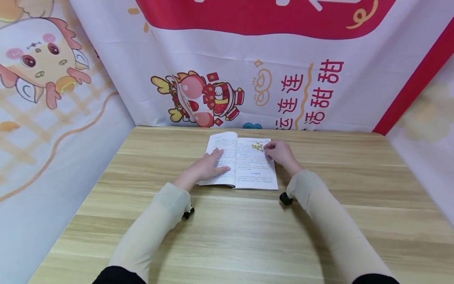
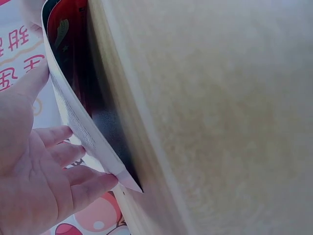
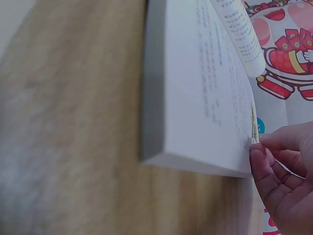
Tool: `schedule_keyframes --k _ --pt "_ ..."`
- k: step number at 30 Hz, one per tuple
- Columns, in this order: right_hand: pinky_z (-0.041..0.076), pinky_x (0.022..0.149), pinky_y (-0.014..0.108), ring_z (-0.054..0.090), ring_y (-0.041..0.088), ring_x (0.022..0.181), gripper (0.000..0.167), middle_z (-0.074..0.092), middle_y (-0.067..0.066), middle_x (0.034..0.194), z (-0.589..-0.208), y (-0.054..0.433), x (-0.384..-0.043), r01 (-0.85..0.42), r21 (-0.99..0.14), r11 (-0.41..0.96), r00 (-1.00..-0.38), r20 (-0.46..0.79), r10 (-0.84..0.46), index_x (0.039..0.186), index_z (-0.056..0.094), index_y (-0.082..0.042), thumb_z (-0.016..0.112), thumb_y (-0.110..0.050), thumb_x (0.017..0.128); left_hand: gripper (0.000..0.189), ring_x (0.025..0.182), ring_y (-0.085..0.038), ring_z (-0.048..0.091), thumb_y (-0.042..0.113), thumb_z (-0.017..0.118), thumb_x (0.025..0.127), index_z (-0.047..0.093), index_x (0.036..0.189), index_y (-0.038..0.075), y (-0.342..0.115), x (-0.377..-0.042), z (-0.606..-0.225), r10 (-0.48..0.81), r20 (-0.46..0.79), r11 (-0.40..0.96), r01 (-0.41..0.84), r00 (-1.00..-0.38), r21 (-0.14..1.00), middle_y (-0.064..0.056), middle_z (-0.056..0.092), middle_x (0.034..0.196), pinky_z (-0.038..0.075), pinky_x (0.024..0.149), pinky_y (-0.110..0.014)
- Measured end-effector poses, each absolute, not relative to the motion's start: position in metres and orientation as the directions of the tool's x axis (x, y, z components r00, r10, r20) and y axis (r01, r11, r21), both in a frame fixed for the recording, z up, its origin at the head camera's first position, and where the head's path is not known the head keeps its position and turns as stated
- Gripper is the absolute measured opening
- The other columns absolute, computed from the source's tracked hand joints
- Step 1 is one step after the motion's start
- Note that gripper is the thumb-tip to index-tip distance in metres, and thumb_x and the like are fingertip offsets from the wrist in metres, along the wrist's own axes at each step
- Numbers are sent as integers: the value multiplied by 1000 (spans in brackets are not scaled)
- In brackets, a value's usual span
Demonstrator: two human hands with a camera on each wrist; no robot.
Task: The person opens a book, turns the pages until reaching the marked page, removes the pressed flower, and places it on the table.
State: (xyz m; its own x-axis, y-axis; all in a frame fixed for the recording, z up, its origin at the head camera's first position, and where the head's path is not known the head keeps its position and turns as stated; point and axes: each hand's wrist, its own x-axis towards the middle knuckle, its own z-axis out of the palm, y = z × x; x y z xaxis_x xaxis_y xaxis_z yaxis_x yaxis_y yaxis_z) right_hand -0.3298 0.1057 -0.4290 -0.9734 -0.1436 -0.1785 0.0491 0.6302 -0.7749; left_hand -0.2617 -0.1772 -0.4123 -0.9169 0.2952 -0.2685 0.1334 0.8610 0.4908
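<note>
An open book [image 1: 256, 169] with printed text lies toward the back of the table, a small yellow floral picture [image 1: 257, 146] near the top of its right page. My left hand [image 1: 207, 165] rests with spread fingers on the left page [image 1: 226, 142]. In the left wrist view those fingers [image 2: 80, 196] touch the page, and the book's dark and red cover [image 2: 73, 44] shows beneath. At the upper right edge, my right hand [image 1: 281, 153] pinches the right page between thumb and index finger, beside the floral picture. The right wrist view shows this pinch [image 3: 283, 166] at the page edge.
The book lies on a wood-grain table [image 1: 227, 236]. A printed cloth [image 1: 213, 51] with cartoon figures and red lettering hangs right behind the table's back edge, with another printed cloth [image 1: 53, 130] at the left. Small black devices [image 1: 286, 198] sit at both wrists.
</note>
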Motion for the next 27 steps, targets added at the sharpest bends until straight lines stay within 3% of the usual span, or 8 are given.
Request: schedule_keyframes --k 6,14,27 --pt "52 83 35 61 25 95 20 66 13 107 -426 101 -338 139 -741 657 -957 -270 -103 113 72 -2 67 -16 100 85 155 -37 8 52 59 101 21 165 12 -177 -263 -414 294 -269 862 133 -917 489 -12 10 171 12 124 -52" --pt "50 68 29 60 19 74 19 68 9 83 -427 95 -352 145 -686 713 -954 -288 -83 97 73 1 72 -18 98 84 156 -37 7 51 60 101 21 165 12 -178 -261 -413 290 -276 861 123 -917 494 -12 10 171 12 124 -52" --pt "47 70 31 59 19 71 19 68 8 77 -418 97 -357 141 -634 760 -929 -350 -120 95 75 3 72 -16 95 85 156 -37 6 51 59 101 20 165 12 -174 -260 -411 282 -284 862 112 -916 494 -11 9 171 11 124 -52"
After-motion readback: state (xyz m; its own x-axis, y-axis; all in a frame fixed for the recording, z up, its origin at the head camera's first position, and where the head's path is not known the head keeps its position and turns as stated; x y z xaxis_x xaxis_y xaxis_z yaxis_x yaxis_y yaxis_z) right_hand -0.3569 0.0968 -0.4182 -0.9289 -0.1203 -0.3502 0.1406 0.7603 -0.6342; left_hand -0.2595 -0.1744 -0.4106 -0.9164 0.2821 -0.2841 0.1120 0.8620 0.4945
